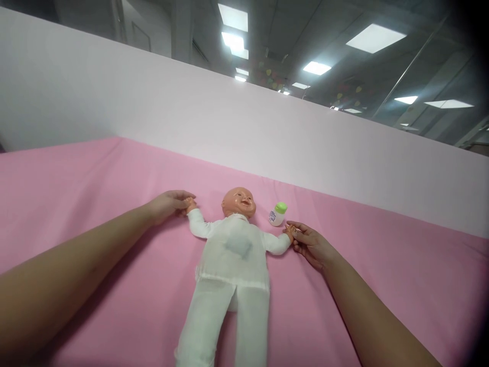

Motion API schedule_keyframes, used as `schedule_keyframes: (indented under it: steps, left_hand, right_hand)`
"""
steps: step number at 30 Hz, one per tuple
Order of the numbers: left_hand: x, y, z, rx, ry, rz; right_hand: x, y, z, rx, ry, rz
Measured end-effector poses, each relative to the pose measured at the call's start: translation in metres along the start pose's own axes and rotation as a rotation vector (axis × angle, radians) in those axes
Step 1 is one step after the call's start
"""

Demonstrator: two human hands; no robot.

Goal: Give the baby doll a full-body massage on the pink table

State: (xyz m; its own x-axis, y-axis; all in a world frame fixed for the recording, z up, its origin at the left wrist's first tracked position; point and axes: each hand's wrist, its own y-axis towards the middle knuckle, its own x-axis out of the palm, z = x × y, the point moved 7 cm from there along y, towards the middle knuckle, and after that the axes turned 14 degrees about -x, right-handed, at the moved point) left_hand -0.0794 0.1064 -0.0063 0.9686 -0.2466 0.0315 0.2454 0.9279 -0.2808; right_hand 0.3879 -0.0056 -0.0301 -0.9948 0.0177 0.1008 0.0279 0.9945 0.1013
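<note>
A baby doll (237,265) with a white cloth body lies on its back on a pink sheet, its arms spread to the sides. A grey-blue patch shows on its chest. At the left, my left hand (170,205) is closed around one of the doll's small plastic hands. My right hand (311,245) grips the doll's other hand between thumb and fingers. Just above that hand stands a small clear bottle (276,218) with a green cap and a printed label, apart from my fingers.
The pink sheet (126,300) covers the surface, with a few creases. A white partition (198,122) rises along the far side. Above it appear a dark ceiling and several lit panels (376,38).
</note>
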Motion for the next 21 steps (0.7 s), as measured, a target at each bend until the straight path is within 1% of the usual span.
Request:
schedule_keyframes:
  steps: [4, 7, 12, 17, 21]
  left_hand:
    - [0.000, 0.004, 0.000, 0.018, 0.076, 0.037]
    - [0.002, 0.002, 0.002, 0.026, 0.132, 0.074]
    - [0.003, -0.001, 0.005, 0.031, 0.140, 0.127]
    - [-0.003, 0.006, 0.002, 0.031, 0.137, 0.153]
    - [-0.007, 0.013, -0.001, 0.011, 0.127, 0.134]
  right_hand:
    - [0.001, 0.002, 0.002, -0.039, -0.125, -0.001]
    - [0.004, 0.002, 0.001, -0.067, -0.232, 0.000]
    - [0.011, 0.002, -0.004, -0.111, -0.389, 0.032]
    - [0.011, 0.005, -0.004, -0.106, -0.369, 0.037]
    - [0.006, 0.007, 0.002, -0.078, -0.311, 0.024]
